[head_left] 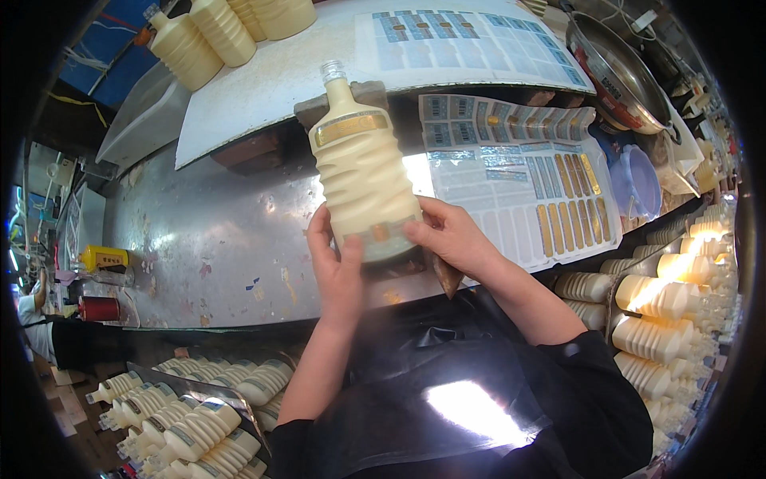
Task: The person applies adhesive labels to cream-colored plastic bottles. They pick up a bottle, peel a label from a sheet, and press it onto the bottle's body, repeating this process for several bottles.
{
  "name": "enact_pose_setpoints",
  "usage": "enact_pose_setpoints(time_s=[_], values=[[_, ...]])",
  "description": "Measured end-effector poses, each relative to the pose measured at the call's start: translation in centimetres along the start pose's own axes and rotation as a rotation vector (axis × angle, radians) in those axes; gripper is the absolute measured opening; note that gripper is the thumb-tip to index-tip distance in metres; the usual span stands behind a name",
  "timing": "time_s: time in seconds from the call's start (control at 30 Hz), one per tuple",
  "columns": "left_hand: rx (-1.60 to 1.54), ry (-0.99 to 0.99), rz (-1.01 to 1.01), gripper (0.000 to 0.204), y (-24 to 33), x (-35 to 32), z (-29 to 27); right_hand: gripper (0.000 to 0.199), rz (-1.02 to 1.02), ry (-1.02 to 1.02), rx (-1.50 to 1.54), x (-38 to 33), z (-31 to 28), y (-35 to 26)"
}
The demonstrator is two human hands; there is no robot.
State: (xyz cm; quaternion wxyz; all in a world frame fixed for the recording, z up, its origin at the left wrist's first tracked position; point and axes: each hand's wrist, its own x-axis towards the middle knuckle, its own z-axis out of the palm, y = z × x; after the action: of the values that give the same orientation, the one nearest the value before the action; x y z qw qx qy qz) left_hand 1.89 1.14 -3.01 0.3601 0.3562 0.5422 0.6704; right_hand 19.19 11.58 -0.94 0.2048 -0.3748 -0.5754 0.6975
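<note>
I hold a cream ribbed plastic bottle (363, 164) upright over a steel table (207, 239), its clear cap pointing away from me. A gold label band wraps its shoulder and a second label sits near its base. My left hand (335, 263) grips the bottom left of the bottle. My right hand (447, 235) holds the bottom right, thumb pressed on the lower label.
Sheets of blue and gold stickers (527, 176) lie to the right, more (463, 40) on a white board behind. Labelled bottles fill a tray (199, 415) at lower left, plain ones (662, 319) pile at right. A metal bowl (618, 76) sits far right; more bottles (207, 32) stand upper left.
</note>
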Motion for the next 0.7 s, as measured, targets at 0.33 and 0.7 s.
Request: enact_pose_setpoints(time_s=[0.33,0.7], values=[[-0.050,-0.003,-0.042,0.058,0.2,0.1,-0.6,0.047,0.044,-0.032,-0.025,-0.7,0.1,-1.9],[-0.078,-0.016,-0.053,0.063,0.1,0.0,-0.6,0.044,-0.039,0.013,0.031,-0.3,0.3,-0.5]])
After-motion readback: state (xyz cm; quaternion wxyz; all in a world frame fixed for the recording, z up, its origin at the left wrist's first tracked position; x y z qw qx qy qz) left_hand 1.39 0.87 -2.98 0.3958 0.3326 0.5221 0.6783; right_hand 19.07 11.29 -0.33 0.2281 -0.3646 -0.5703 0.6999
